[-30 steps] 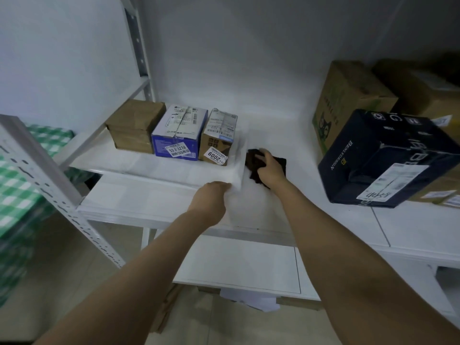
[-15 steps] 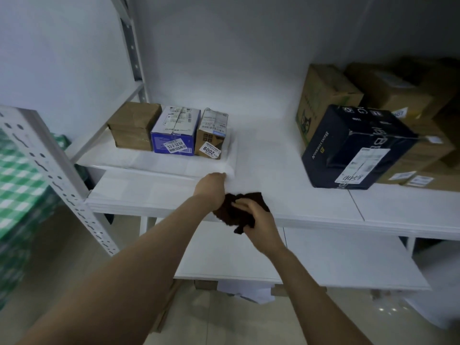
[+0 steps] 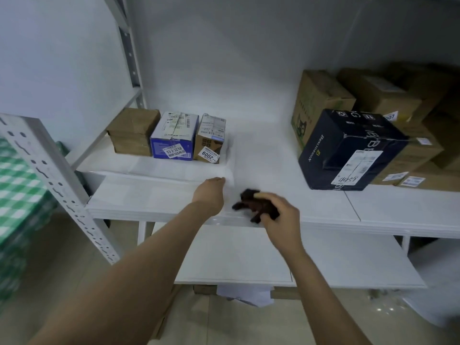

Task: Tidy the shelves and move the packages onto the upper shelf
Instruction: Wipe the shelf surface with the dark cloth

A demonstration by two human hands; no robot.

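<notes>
Three small packages stand at the left end of the upper shelf, on a white sheet. Your left hand curls its fingers onto that sheet's near corner. Your right hand clutches a dark cloth at the shelf's front edge.

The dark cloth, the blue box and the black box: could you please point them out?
dark cloth (image 3: 252, 202), head view, crumpled middle.
blue box (image 3: 161, 148), head view, front face.
black box (image 3: 318, 158), head view, left side face.
</notes>
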